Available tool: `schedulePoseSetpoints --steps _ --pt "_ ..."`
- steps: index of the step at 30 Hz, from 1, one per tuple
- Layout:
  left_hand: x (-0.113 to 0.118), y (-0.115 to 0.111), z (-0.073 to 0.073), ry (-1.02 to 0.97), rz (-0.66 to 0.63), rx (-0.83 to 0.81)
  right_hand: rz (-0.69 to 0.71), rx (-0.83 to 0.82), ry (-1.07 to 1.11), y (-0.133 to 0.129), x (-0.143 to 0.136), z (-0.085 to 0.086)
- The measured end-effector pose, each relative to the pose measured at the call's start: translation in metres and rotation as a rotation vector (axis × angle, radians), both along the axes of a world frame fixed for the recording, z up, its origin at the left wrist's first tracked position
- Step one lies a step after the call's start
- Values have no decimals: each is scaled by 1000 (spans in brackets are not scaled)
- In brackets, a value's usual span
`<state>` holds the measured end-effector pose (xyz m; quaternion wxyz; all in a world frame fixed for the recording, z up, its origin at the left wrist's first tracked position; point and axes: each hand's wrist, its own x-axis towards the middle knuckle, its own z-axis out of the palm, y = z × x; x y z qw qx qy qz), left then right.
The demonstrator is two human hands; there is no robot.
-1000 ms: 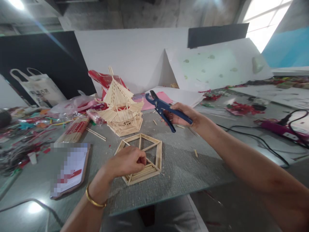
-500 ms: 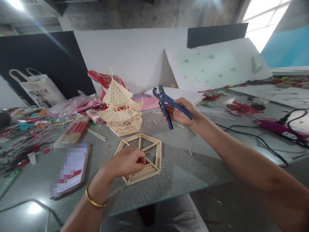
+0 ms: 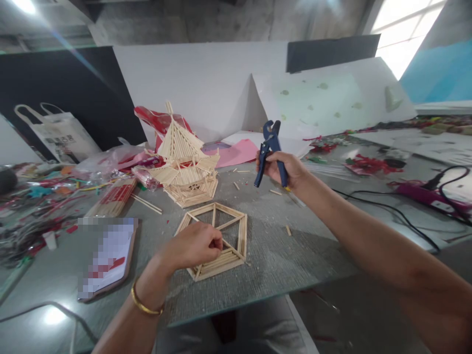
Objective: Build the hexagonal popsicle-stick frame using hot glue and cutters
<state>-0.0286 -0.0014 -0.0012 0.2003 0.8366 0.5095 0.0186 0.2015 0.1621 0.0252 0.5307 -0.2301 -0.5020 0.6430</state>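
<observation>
Turned more upright since the earlier frame, the dark-blue pipe cutter (image 3: 273, 142) is gripped by the right hand (image 3: 282, 168), while the left hand (image 3: 199, 243), fingers curled, hold impossible to tell, covers part of a pale, spoked hexagonal stick frame (image 3: 242, 237) near the surface (image 3: 280, 263)'s front edge.

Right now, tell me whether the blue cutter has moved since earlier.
Yes, the blue cutter has moved right and up: its head, earlier overlapping the pink sheet, now shows right of that sheet.
</observation>
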Motion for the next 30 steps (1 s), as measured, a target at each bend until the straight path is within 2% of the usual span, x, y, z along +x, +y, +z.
schedulePoseSetpoints --steps 4,11,19,26,30 --pt "0 -1 0 2 4 2 -41 -44 -10 2 -2 -3" --pt "1 -1 3 2 11 -16 -101 56 -156 -2 -7 -7" --pt "0 -1 1 1 -3 4 -201 167 -320 -22 -13 3" --pt "1 -2 3 38 -4 30 -128 99 -425 -40 -21 10" --pt "1 -3 3 34 -1 23 -82 109 -494 -57 -20 7"
